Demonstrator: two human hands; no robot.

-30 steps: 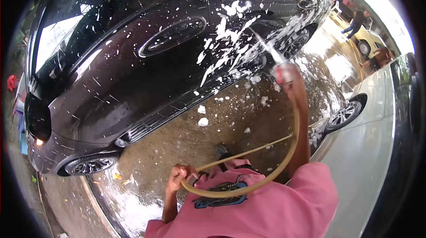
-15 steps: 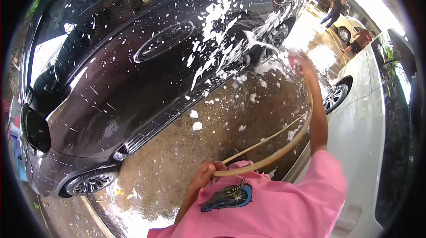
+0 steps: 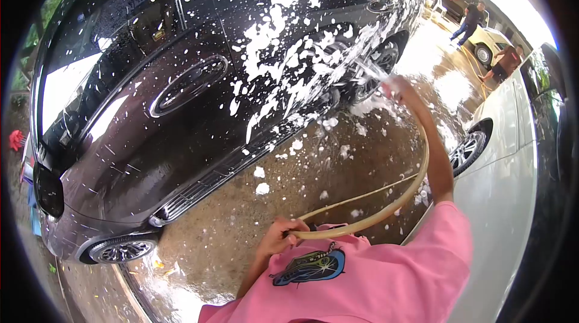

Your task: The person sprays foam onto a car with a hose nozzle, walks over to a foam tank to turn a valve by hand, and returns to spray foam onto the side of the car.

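A pale yellow hose (image 3: pixel 386 211) curves from my left hand up along my right forearm. My left hand (image 3: pixel 282 235) is closed around it in front of my pink shirt. Stretched out ahead, my right hand (image 3: pixel 400 94) grips the hose's far end, where something reddish shows; motion blurs the fingers. White spray (image 3: pixel 373 71) shoots from there towards the dark car (image 3: pixel 139 160). White foam (image 3: pixel 289 40) in clumps and streaks covers the car's side and lies around its rear wheel (image 3: pixel 375 76). The right hand appears apart from the car.
Close on my right stands a white car (image 3: pixel 494 202). Foam clumps dot the wet brown ground (image 3: pixel 241 226). A thinner length of hose (image 3: pixel 356 193) crosses behind. Further off are two people, one standing (image 3: pixel 470 21) and one bending (image 3: pixel 506 64), near a cream car (image 3: pixel 490 37).
My right hand has shifted slightly left and down in view, and the spray has swung with it. The view has turned a little. My left hand keeps its hold on the hose.
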